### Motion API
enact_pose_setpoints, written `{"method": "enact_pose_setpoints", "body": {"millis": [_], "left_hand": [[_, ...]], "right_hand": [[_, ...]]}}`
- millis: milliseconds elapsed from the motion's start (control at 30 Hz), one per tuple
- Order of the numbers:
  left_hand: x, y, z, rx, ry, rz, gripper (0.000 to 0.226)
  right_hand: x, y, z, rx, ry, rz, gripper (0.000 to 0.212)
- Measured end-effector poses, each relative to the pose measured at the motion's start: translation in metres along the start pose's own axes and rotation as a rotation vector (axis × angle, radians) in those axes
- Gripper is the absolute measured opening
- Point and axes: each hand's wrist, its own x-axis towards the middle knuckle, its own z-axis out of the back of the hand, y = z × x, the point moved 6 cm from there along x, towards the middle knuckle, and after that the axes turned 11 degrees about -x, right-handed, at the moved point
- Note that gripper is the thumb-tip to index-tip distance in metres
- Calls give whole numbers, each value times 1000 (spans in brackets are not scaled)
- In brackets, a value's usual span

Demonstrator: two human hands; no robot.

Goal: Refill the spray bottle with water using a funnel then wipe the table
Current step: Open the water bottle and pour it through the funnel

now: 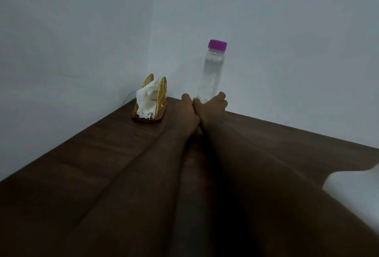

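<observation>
Plain room in a home by the look of it, dark wood-grain table pushed into a corner of bare pale walls, gold wire napkin holder stuffed with tissues just left of the fingers, purple-capped clear water bottle rising above them

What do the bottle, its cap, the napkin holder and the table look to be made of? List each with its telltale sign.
Bottle: clear plastic, probably; see-through, glossy wall.
Cap: opaque purple plastic, smooth.
Napkin holder: thin gold-coloured metal wires on a brown, possibly wooden base.
Table: dark wood or wood-look laminate; faint grain, dull sheen.
</observation>
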Motion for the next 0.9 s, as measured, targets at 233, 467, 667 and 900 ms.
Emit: {"method": "enact_pose_setpoints", "body": {"millis": [233, 467, 667, 900], "left_hand": [[7, -1, -10, -171, 112, -14, 38], [-5, -5, 2, -249, 99, -3, 26], [-28, -18, 16, -151, 130, -15, 17], [-85, -45, 28, -91, 294, -49, 21]], "right_hand": [[42, -4, -24, -68, 25, 12, 79], [22, -3, -9, -84, 129, 55, 67], [-31, -9, 38, -86, 151, 105, 66], [-96, -27, 94, -73, 228, 134, 58]]}}
